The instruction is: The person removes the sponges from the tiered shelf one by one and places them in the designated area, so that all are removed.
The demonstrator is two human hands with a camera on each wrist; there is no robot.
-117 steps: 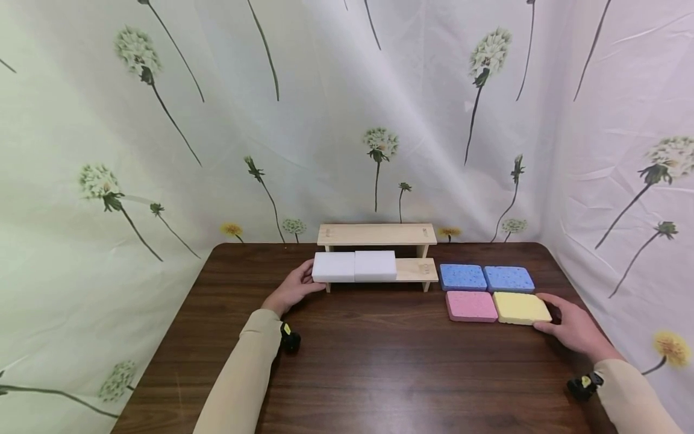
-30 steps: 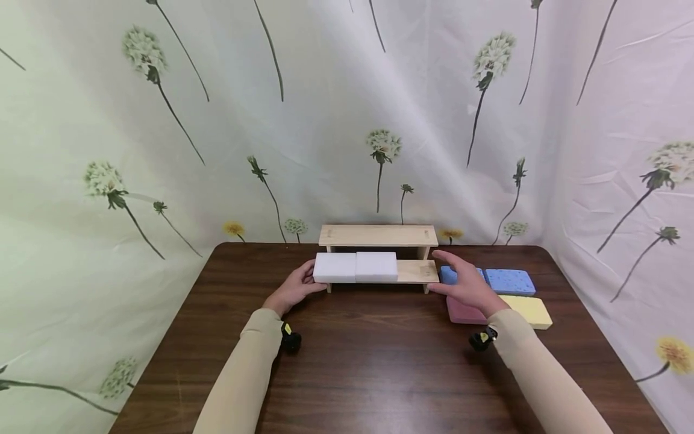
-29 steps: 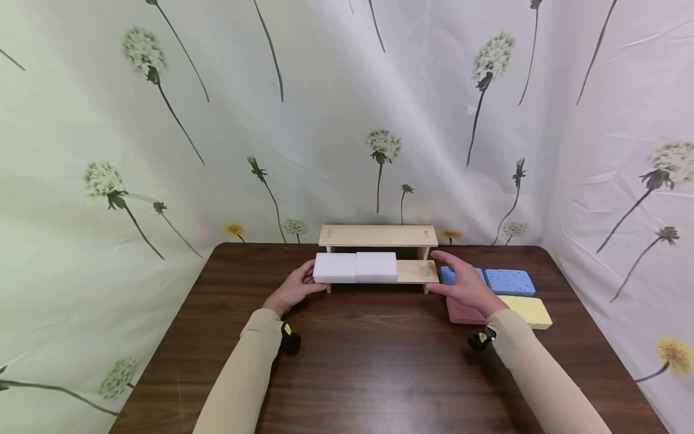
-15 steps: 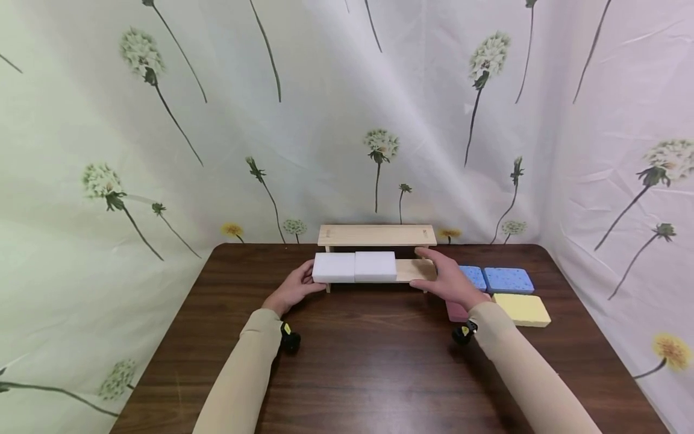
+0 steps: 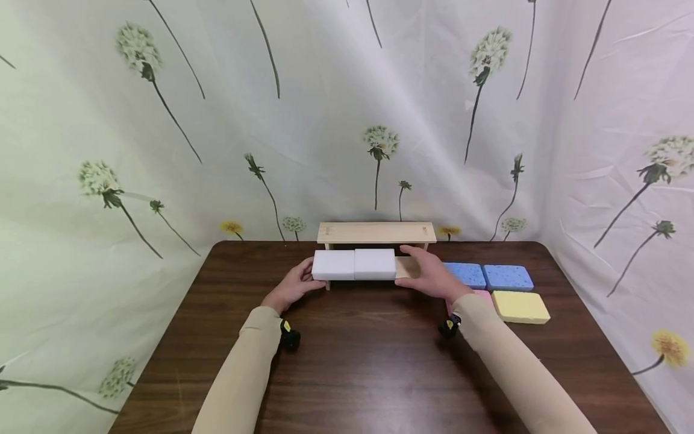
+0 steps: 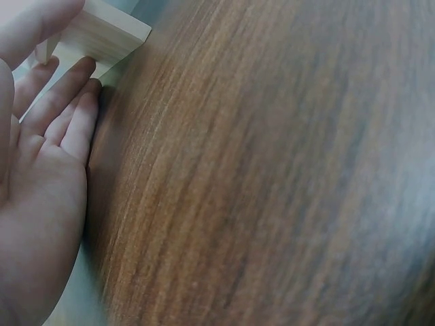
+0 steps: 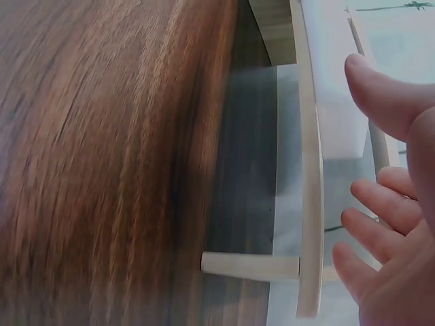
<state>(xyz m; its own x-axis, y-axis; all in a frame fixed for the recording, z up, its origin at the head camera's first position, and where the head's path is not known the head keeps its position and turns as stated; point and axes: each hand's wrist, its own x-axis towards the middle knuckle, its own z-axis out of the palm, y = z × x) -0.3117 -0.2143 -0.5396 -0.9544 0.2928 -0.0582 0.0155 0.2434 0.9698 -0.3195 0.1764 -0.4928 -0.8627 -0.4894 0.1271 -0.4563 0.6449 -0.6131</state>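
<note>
While a dandelion-printed curtain hangs toward twelve o'clock, a dark wood-grain tabletop spreads out below it. At the tabletop's twelve o'clock sits a wooden stand, a higher plank to the rear and a lower one in front. At the lower plank's nine o'clock is the left hand, its grip loose, fingers extended by the end of the left white block; I cannot tell how firmly they touch it. At three o'clock the right hand has its grip released, thumb and fingers spread, pale wood showing between them, tips close to the right white block. Both blocks lie flat on the lower plank, a thin seam between them. At the tabletop's two o'clock are two blue sponges, a yellow sponge and a pink sponge, partly hidden by the right arm. Smallest is the black wrist device at the left cuff.
</note>
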